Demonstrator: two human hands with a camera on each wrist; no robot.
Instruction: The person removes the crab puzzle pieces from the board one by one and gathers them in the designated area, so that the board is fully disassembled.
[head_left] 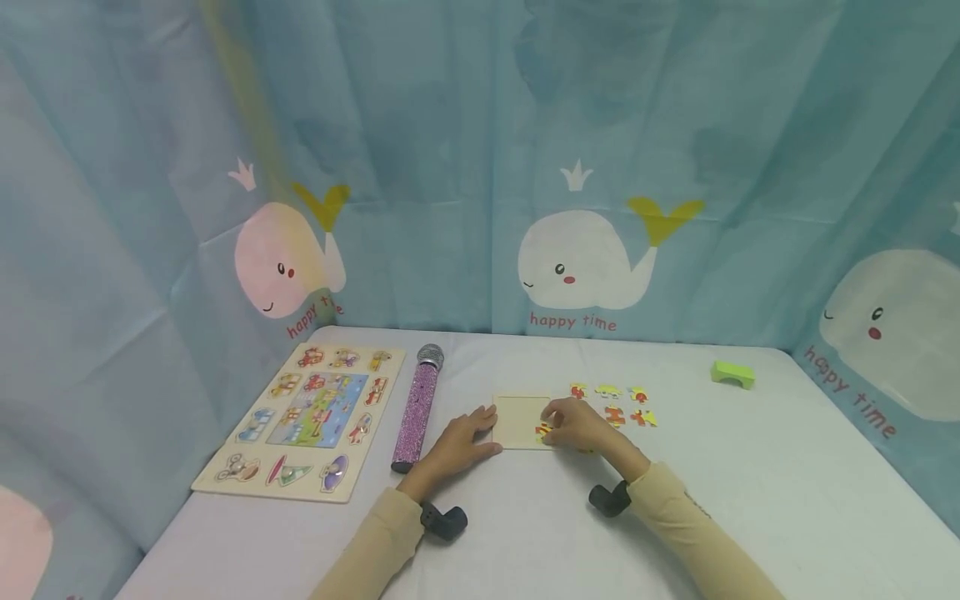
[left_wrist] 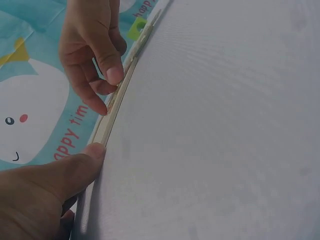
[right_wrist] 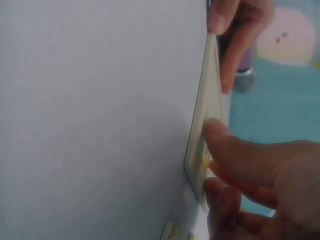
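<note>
A shallow wooden puzzle tray (head_left: 517, 421) lies flat on the white table. My left hand (head_left: 459, 443) rests at its left side, fairly straight fingers along the edge and thumb at the near-left corner. My right hand (head_left: 581, 427) pinches a yellow and red jigsaw piece (head_left: 543, 432) in the tray's near-right corner. In the right wrist view, the thumb and fingertips are close around that piece (right_wrist: 204, 154), which they partly hide. Several loose jigsaw pieces (head_left: 643, 418) lie right of the tray, some partly behind the right hand.
A pink glittery microphone (head_left: 415, 417) lies left of the left hand. Beyond it is a wooden peg puzzle board (head_left: 322, 492) with pictured pieces. A green arch block (head_left: 732, 374) stands at the back right. A blue whale-print curtain (head_left: 435, 250) hangs behind the table.
</note>
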